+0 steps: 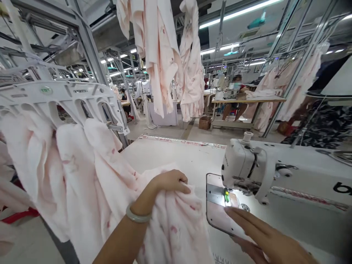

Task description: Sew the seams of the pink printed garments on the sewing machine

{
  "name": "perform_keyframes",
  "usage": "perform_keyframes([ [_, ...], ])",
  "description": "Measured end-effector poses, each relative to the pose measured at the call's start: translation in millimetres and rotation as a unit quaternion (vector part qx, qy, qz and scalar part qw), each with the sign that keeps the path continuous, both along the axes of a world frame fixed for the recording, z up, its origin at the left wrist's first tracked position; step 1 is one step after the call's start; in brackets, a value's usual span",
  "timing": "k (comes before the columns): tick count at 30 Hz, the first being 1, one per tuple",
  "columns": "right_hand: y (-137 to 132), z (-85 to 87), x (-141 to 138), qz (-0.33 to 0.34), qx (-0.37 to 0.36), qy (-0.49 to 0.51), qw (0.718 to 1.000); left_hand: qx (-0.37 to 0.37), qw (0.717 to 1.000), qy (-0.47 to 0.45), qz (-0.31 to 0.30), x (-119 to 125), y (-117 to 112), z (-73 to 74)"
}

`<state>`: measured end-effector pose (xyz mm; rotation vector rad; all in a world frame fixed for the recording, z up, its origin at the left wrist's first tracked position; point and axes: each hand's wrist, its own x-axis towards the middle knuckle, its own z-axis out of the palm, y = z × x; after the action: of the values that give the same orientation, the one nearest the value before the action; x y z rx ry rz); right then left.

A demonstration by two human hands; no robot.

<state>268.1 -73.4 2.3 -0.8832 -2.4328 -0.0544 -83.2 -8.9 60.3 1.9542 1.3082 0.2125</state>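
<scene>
I am seeing the left hand [170, 182] curling its fingers into a bunch of pale pink cloth [115, 190], gripping it on the white table [178, 157]. The cloth is draping from a white plastic hanger [68, 99] at left down across the table edge. The right hand [264, 236] is lying flat with fingers straight and together, its tips pressing the cloth just beside the needle plate [217, 194] of the white sewing machine [247, 168], where the lamp is shining. More pink garments [165, 55] are hanging overhead; another person is sitting at a distant workbench [247, 99].
</scene>
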Motion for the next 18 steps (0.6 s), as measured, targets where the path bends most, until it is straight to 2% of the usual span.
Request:
perform_keyframes([
  [4, 22.4, 2.5, -65.1, 0.000, -0.129, 0.022, 0.991, -0.009, 0.999, -0.042, -0.028, 7.8, -3.6, -6.4],
  [6, 29.6, 2.1, -83.7, 0.009, -0.141, 0.024, 0.990, -0.024, 0.998, -0.053, -0.029, 10.8, -4.8, -7.1],
  [9, 30.1, -1.6, -91.3, 0.010, -0.132, 0.027, 0.991, -0.036, 0.998, -0.050, -0.016, 13.1, -5.2, -7.8],
  [13, 23.7, -6.3, -88.8, -0.001, -0.143, 0.039, 0.989, -0.013, 0.999, -0.031, -0.002, 19.9, -5.9, -12.6],
  [18, 26.4, -6.0, -92.5, -0.006, -0.170, 0.046, 0.984, 0.010, 0.999, -0.013, -0.033, 30.7, -9.2, -21.9],
])
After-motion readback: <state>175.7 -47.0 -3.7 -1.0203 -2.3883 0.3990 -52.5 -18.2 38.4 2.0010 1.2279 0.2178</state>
